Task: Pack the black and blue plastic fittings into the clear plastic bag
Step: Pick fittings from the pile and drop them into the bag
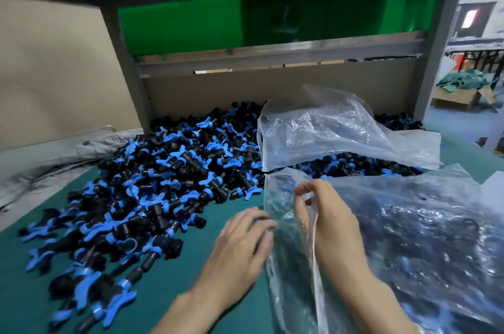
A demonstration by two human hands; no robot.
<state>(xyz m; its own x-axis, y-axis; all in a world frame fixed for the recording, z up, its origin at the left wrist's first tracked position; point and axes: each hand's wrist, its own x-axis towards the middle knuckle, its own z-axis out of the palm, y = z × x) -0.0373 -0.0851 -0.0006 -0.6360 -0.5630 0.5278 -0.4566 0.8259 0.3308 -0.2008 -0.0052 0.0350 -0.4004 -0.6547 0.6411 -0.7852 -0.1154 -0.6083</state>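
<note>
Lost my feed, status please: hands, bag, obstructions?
Right hand pinches clear plastic bag. Left hand flat at bag's edge. Fittings piled left of it. Second bag drapes pile behind.

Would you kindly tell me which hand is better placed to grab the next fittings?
Probably left. The left hand holds nothing beside the pile of black and blue plastic fittings; the right hand pinches the clear plastic bag.

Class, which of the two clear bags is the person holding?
The nearer bag, pinched by the right hand; the farther bag lies untouched on the fittings.
</note>
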